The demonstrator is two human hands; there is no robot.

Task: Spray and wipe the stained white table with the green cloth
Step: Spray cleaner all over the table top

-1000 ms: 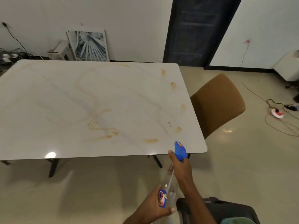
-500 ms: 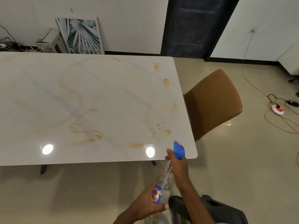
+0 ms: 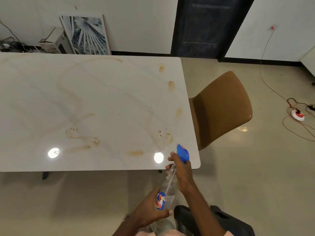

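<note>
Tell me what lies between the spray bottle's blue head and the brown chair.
In the head view, only the white table's bare rounded corner, then floor, separates the blue head from the chair.

Over by the far wall, a framed palm-leaf print [image 3: 86,35] leans tilted against the white paint, a white box [image 3: 52,43] just beside it on its left, with a tangle of cables [image 3: 12,46] further left. A dark door [image 3: 207,26] stands to the right. A brown chair [image 3: 221,108] sits on the glossy beige floor [image 3: 255,176]. Off right, a red cord [image 3: 272,90] runs down from the wall to a white-and-red power strip [image 3: 298,114].
</note>
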